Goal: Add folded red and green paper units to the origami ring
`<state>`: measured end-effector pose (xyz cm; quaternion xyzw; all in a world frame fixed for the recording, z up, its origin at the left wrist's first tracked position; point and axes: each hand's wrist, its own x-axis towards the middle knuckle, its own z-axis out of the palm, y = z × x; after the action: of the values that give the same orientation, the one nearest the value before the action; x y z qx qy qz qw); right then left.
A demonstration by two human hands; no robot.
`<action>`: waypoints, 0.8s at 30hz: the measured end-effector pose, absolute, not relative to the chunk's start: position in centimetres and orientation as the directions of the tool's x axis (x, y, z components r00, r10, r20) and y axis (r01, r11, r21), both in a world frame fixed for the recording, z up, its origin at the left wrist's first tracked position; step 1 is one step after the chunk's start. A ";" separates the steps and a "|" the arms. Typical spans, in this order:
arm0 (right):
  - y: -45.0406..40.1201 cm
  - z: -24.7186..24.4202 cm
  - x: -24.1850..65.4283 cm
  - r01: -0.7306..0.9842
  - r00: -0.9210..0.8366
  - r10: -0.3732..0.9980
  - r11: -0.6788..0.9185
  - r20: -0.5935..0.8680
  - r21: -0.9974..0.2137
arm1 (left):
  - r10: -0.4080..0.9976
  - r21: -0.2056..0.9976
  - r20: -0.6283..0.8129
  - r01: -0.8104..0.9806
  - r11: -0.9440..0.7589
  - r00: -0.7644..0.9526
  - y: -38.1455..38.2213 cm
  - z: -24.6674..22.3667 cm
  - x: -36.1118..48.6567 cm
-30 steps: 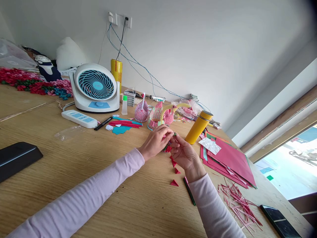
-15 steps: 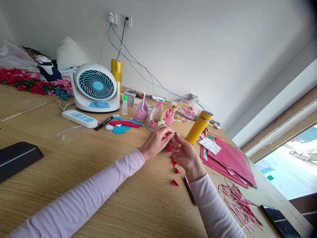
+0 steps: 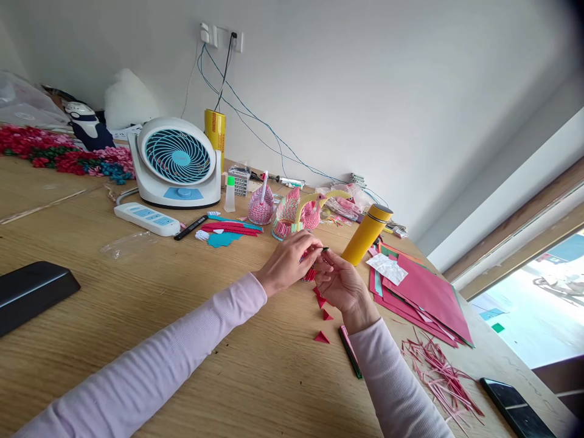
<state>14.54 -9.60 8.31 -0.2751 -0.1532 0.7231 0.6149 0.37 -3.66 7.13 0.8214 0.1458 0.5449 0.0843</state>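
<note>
Between the fingertips of the left hand point(image 3: 291, 263) and the right hand point(image 3: 343, 285), a small dark green piece point(image 3: 325, 249) is pinched; it looks narrow, but its full shape is hidden by the fingers. Both hands have their thumbs and forefingers closed at it, and the right hand's other fingers curl toward the palm. Just behind and below the fingers sits a partly hidden red cluster point(image 3: 309, 275). Nearer the wearer than the fingertips, red folded triangles point(image 3: 322, 337) lie on the wooden table point(image 3: 219, 377).

To the right of the fingers leans, in this view, a yellow flask point(image 3: 366, 235) with a dark lid on; its contents cannot be seen. Beyond the fingers, to the left, a small translucent bottle point(image 3: 229, 199) stands upright under a green cap, its fill level unclear. Just beside it is a clear compartmented case point(image 3: 239, 181), holding small items too tiny to identify.
</note>
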 end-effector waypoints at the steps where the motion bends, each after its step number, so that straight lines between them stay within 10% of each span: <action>1: -9.6 8.4 14.5 -0.802 -0.088 0.972 -0.198 -0.217 -0.564 | 0.330 0.293 0.871 0.153 -0.944 0.364 -3.7 7.2 0.4; 24: -9.7 8.5 14.4 -0.794 -0.078 0.969 -0.202 -0.234 -0.573 | 0.235 0.161 0.859 0.196 -0.967 0.455 -3.3 7.7 -0.2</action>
<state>14.37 -9.71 8.51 -0.2912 -0.1504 0.7186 0.6134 -0.23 -3.26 7.72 0.8528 0.1263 0.5063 0.0192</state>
